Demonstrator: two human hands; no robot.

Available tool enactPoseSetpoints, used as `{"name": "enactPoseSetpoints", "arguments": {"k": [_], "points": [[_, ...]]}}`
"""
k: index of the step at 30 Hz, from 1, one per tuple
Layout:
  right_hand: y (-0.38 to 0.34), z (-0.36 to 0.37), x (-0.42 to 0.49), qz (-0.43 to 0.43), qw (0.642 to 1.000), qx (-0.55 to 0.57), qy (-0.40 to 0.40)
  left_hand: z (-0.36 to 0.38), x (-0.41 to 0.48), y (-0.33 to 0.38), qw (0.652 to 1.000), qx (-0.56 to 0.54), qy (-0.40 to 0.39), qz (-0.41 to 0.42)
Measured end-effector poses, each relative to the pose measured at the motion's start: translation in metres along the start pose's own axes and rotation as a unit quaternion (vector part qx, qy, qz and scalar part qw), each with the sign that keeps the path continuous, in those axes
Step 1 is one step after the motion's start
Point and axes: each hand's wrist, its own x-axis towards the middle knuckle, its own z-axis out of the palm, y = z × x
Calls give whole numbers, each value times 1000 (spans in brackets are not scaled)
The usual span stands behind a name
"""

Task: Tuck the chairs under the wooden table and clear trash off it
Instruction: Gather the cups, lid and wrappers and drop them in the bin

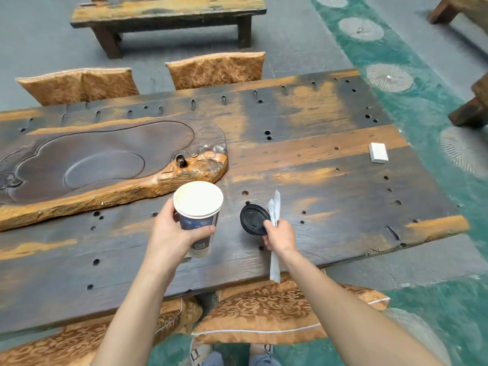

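Observation:
My left hand (pixel 174 233) grips a tall blue-and-white paper cup (pixel 198 207), open at the top, lifted above the dark wooden table (pixel 330 159). My right hand (pixel 280 235) holds a black plastic lid (pixel 253 220) together with a white paper straw wrapper (pixel 274 207) that sticks out above and below the fist. Two chairs with orange patterned cushions stand on the far side, one at the far left (pixel 79 84) and one further right (pixel 216 70). Two more cushioned seats sit at the near edge, one below my left arm (pixel 52 342) and one below my right arm (pixel 264 315).
A carved wooden tea tray (pixel 105 154) fills the table's left half. A small white box (pixel 378 152) lies near the right end. A rough wooden bench (pixel 169 11) stands beyond the far chairs. More dark wooden furniture (pixel 472 107) edges the green floor at right.

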Motion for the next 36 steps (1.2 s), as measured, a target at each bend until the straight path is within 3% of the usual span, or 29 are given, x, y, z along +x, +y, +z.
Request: {"name": "enactPoseSetpoints", "arguments": {"k": [5,15,23,36], "points": [[-23,-53,-25,1,992,128,-20,18,-1,39,998,0,-51,40],[-35,-165,-103,-30,979,202,24,80,-24,94,980,-28,-181,73],[-4,-252,-108,-31,980,182,68,175,-51,136,959,-20,-268,90],[40,-463,-22,-50,984,169,17,396,-95,197,962,-3,-269,48]]}}
